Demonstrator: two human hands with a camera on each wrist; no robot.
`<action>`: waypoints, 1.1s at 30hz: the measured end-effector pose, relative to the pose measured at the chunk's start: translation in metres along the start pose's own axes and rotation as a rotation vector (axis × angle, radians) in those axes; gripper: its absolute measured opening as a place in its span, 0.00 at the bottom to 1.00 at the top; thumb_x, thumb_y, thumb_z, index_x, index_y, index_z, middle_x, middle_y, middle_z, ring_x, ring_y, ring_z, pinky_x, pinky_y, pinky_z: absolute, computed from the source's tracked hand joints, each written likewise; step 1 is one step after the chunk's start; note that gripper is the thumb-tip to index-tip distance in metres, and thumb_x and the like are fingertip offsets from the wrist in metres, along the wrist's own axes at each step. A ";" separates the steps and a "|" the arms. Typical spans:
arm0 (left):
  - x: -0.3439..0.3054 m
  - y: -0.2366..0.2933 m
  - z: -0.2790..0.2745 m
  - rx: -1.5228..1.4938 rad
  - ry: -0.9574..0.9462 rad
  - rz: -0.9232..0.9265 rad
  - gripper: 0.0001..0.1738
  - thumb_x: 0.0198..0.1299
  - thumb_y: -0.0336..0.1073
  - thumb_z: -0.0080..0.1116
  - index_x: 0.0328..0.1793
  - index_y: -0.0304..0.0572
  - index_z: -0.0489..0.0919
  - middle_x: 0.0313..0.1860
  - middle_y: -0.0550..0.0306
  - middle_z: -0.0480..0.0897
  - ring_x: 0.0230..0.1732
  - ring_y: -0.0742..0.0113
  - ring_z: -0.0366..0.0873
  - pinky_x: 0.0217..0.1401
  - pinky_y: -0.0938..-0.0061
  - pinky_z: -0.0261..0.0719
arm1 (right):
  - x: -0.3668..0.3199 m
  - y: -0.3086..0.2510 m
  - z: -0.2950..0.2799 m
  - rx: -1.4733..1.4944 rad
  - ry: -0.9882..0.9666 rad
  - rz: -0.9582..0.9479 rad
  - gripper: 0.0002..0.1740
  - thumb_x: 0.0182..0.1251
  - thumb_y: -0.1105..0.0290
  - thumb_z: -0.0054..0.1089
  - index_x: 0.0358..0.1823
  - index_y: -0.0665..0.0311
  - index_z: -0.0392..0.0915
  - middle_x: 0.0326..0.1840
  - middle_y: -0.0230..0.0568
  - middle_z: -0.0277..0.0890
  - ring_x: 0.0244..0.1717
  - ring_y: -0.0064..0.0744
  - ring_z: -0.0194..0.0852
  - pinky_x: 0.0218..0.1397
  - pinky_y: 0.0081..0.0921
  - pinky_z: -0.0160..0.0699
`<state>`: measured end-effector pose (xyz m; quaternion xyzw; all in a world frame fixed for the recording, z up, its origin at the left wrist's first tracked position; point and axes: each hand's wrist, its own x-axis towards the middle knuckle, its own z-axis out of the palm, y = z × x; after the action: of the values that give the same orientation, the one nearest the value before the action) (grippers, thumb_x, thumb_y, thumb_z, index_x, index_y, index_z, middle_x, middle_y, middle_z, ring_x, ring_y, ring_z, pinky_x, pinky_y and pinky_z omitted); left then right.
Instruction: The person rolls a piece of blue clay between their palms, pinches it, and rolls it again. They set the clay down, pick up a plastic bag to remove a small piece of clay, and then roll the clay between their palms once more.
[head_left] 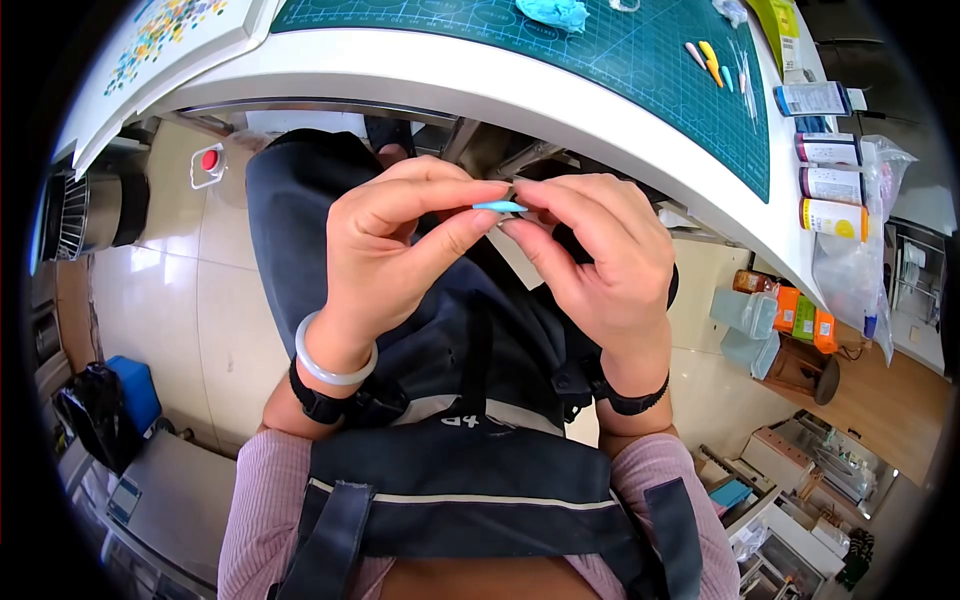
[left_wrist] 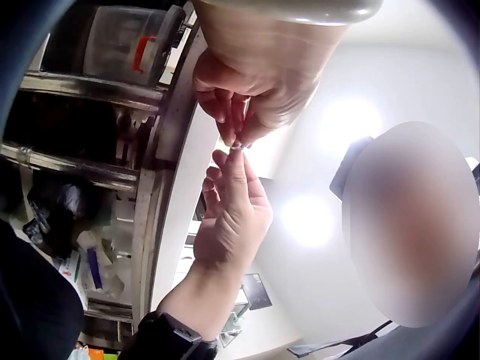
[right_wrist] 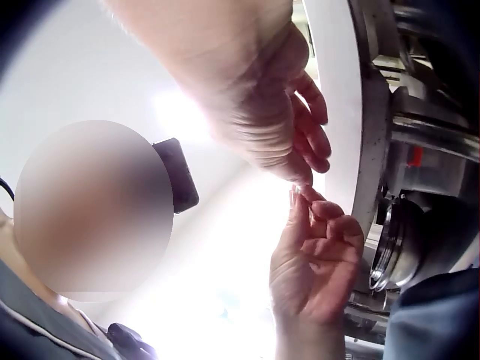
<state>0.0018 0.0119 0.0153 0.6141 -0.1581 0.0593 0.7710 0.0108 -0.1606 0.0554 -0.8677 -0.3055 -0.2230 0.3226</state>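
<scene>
Tiled floor (head_left: 225, 310); both hands (head_left: 375, 245) (head_left: 615, 255) in facing pinches

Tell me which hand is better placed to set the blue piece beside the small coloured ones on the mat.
Probably the right hand: it meets the left hand at the blue piece but sits nearer the coloured pieces on the cutting mat.

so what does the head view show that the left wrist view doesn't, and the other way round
Only the head view: the green cutting mat, the row of bottles beside it and, clearly, the small light-blue piece being held.

Only the left wrist view: the bright lights overhead.

Both: the left hand and right hand close together, the pale bracelet on the left wrist and the black band on the right.
</scene>
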 end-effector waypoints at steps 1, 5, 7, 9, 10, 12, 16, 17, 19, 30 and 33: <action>0.000 -0.001 -0.001 0.021 -0.029 0.024 0.13 0.50 0.20 0.62 0.44 0.32 0.82 0.35 0.54 0.80 0.35 0.73 0.75 0.37 0.84 0.71 | 0.000 -0.001 0.000 0.008 -0.017 0.020 0.10 0.43 0.74 0.69 0.30 0.63 0.79 0.27 0.33 0.76 0.28 0.32 0.74 0.32 0.25 0.68; 0.001 0.001 0.002 0.062 -0.047 0.048 0.13 0.51 0.20 0.62 0.44 0.31 0.82 0.35 0.55 0.80 0.35 0.73 0.75 0.37 0.84 0.71 | -0.003 0.004 0.000 -0.015 -0.018 -0.068 0.10 0.44 0.74 0.69 0.31 0.63 0.79 0.26 0.34 0.76 0.27 0.33 0.74 0.31 0.25 0.68; 0.000 0.004 0.008 -0.231 0.042 -0.125 0.12 0.52 0.20 0.61 0.45 0.30 0.81 0.36 0.54 0.80 0.35 0.74 0.75 0.36 0.85 0.71 | -0.004 0.003 0.000 0.062 0.008 0.014 0.10 0.46 0.74 0.68 0.31 0.64 0.79 0.26 0.35 0.76 0.26 0.33 0.73 0.30 0.25 0.67; 0.000 0.002 0.005 -0.224 0.009 -0.105 0.13 0.52 0.20 0.60 0.45 0.30 0.81 0.36 0.54 0.80 0.35 0.75 0.75 0.36 0.85 0.71 | -0.004 0.001 -0.001 0.070 -0.003 0.031 0.09 0.46 0.74 0.68 0.31 0.64 0.79 0.26 0.35 0.76 0.26 0.34 0.73 0.29 0.26 0.67; 0.000 0.000 0.003 -0.217 -0.024 -0.084 0.13 0.53 0.19 0.60 0.46 0.30 0.81 0.37 0.54 0.79 0.35 0.75 0.75 0.36 0.85 0.71 | -0.004 0.000 -0.001 0.079 -0.014 0.047 0.09 0.47 0.75 0.68 0.31 0.64 0.79 0.27 0.35 0.76 0.26 0.34 0.73 0.29 0.26 0.66; -0.002 -0.004 0.000 -0.216 -0.035 -0.077 0.13 0.53 0.19 0.60 0.47 0.30 0.81 0.37 0.54 0.79 0.36 0.75 0.75 0.36 0.86 0.71 | -0.005 -0.001 0.001 0.099 -0.006 0.043 0.09 0.47 0.75 0.68 0.32 0.64 0.79 0.27 0.36 0.76 0.25 0.34 0.73 0.28 0.26 0.66; -0.002 -0.005 0.003 -0.252 -0.010 -0.078 0.12 0.55 0.21 0.59 0.47 0.30 0.81 0.36 0.54 0.79 0.35 0.76 0.74 0.37 0.86 0.71 | -0.009 -0.005 0.003 0.189 -0.016 0.141 0.08 0.49 0.75 0.66 0.32 0.65 0.78 0.27 0.37 0.76 0.26 0.35 0.73 0.29 0.26 0.67; -0.002 -0.004 0.004 -0.252 -0.010 -0.078 0.12 0.55 0.21 0.59 0.47 0.30 0.81 0.36 0.54 0.79 0.35 0.76 0.74 0.37 0.86 0.71 | -0.009 -0.006 0.003 0.188 -0.016 0.142 0.08 0.49 0.75 0.66 0.32 0.65 0.78 0.27 0.37 0.76 0.26 0.35 0.73 0.29 0.26 0.67; -0.001 -0.003 0.004 -0.431 -0.004 -0.235 0.10 0.57 0.24 0.58 0.45 0.30 0.81 0.36 0.55 0.79 0.34 0.75 0.74 0.36 0.85 0.71 | -0.010 -0.007 0.003 0.314 -0.019 0.281 0.07 0.51 0.75 0.65 0.33 0.66 0.78 0.27 0.38 0.76 0.26 0.36 0.74 0.30 0.25 0.68; -0.005 -0.007 0.003 -0.387 -0.060 -0.193 0.11 0.56 0.24 0.59 0.46 0.31 0.82 0.38 0.55 0.79 0.34 0.76 0.74 0.37 0.86 0.72 | -0.013 -0.011 0.002 0.250 -0.009 0.260 0.06 0.51 0.76 0.64 0.32 0.64 0.78 0.26 0.36 0.76 0.24 0.34 0.74 0.28 0.23 0.67; -0.005 -0.005 0.002 -0.410 -0.069 -0.205 0.12 0.54 0.22 0.60 0.45 0.31 0.82 0.38 0.55 0.79 0.35 0.76 0.75 0.37 0.87 0.71 | -0.012 -0.012 0.002 0.229 0.016 0.242 0.07 0.50 0.76 0.65 0.32 0.64 0.79 0.25 0.36 0.76 0.24 0.33 0.73 0.28 0.23 0.67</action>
<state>-0.0016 0.0095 0.0091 0.4593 -0.1299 -0.0738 0.8757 -0.0059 -0.1566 0.0521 -0.8539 -0.2198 -0.1530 0.4462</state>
